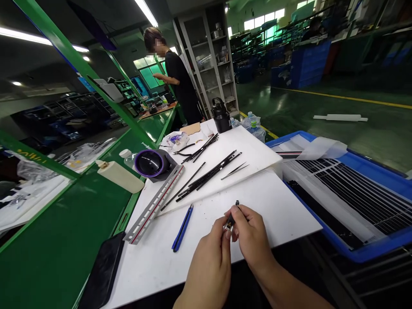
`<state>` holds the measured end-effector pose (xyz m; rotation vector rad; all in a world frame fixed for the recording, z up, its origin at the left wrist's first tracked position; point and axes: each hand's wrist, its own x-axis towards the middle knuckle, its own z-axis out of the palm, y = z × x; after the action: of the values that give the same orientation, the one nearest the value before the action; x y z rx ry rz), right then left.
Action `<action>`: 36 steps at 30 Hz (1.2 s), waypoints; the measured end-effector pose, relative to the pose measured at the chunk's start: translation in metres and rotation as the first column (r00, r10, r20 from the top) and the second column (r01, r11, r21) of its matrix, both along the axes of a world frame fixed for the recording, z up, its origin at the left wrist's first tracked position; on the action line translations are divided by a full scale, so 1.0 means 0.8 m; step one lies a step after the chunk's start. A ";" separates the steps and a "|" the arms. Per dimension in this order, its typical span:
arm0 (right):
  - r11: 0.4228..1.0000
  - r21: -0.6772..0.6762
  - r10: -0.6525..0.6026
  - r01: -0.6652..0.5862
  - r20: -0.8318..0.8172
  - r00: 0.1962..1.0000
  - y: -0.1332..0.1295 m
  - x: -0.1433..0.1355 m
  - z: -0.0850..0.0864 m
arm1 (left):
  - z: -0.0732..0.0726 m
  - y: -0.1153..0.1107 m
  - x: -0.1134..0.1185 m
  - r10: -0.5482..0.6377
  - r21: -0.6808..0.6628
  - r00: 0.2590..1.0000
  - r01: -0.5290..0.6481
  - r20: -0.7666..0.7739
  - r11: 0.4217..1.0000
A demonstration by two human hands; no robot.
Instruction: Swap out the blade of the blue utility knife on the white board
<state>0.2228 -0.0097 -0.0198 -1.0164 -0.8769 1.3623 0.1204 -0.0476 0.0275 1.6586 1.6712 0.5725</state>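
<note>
White lettering on the black bottle (221, 116) by the tabletop's (283, 206) far edge and a yellow mark on the small black piece (231, 220) are unreadably small. Left hand (210, 255) and right hand (252, 234) meet above the near edge, fingertips pinching that piece.

Black piece (229, 222): small, slim, partly hidden by the fingers (240, 216) pinching it
Pose: slanting, far end leaning right
Near end: a pale, shiny spot
Place: over the worktop (148, 266), near side
</note>
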 end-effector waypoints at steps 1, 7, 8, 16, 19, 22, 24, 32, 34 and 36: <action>1.000 -0.004 -0.011 0.011 -0.020 1.000 0.004 0.003 -0.002 | -0.001 0.000 0.000 -0.003 -0.003 1.000 0.003 -0.005 1.000; 0.978 -0.054 -0.205 0.199 -0.127 0.971 0.029 0.032 0.001 | -0.014 -0.009 -0.021 0.167 -0.086 0.980 -0.158 0.107 0.984; 0.977 -0.052 -0.214 0.209 -0.127 0.969 0.031 0.033 0.002 | -0.016 -0.009 -0.024 0.187 -0.089 0.972 -0.175 0.144 0.981; 0.991 -0.046 -0.132 0.125 -0.186 0.974 0.029 0.029 -0.002 | -0.031 0.001 -0.020 0.314 -0.167 0.836 -0.267 0.450 0.949; 0.998 0.037 0.055 -0.058 0.078 0.995 0.027 0.030 0.001 | -0.031 0.003 -0.025 0.240 -0.028 0.915 -0.244 0.324 0.969; 0.956 0.104 0.205 -0.275 0.433 0.878 0.022 0.026 0.000 | -0.031 0.007 -0.045 0.142 0.114 0.987 -0.150 0.077 0.982; 0.939 0.106 0.200 -0.327 0.605 0.771 0.018 0.021 -0.007 | -0.030 0.010 -0.063 0.122 0.200 0.982 -0.091 -0.146 0.976; 0.959 0.085 0.117 -0.271 0.751 0.650 0.014 0.009 -0.029 | -0.020 0.023 -0.107 -0.071 0.057 0.485 0.243 -0.872 0.968; 0.961 0.082 0.108 -0.263 0.766 0.634 0.015 0.007 -0.028 | -0.017 0.026 -0.108 -0.083 0.042 0.494 0.236 -0.865 0.971; 0.964 0.074 0.104 -0.257 0.782 0.615 0.016 0.005 -0.027 | -0.016 0.028 -0.108 -0.082 0.037 0.547 0.203 -0.833 0.978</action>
<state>0.2269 0.0028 -0.0416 -1.4273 -1.7665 0.9371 0.0338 -0.0254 0.0146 2.3547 2.1132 -0.2966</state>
